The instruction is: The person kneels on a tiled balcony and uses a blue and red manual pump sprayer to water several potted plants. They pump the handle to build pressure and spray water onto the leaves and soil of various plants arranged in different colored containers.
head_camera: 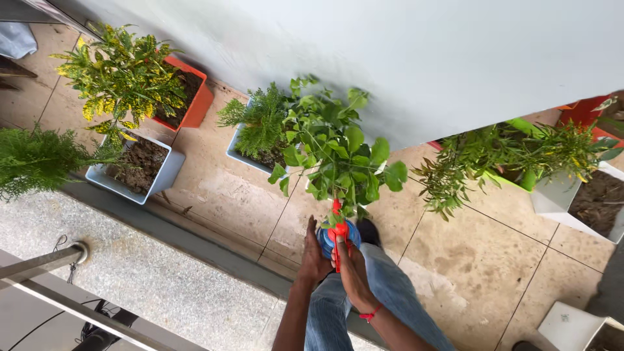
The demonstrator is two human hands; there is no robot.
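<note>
Spray bottle point(338, 239), blue with a red trigger head, sits between my hands above my knees: my left hand point(314, 259) cups its side, and the fingers point(346, 255) of my right hand point(355, 276) are curled around the red trigger. Its nozzle points at the broad-leaved plant point(341, 156) just ahead; I can't tell whether any leaves are wet. Beyond on the tiled floor point(468, 260) stand a feathery shrub point(260, 123), a yellow-green plant point(120, 71) by an orange pot point(195, 97), and the wall point(422, 58).

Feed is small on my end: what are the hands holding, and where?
Both hands, left hand and right hand, clasp a blue spray bottle around its body and red trigger head.
</note>
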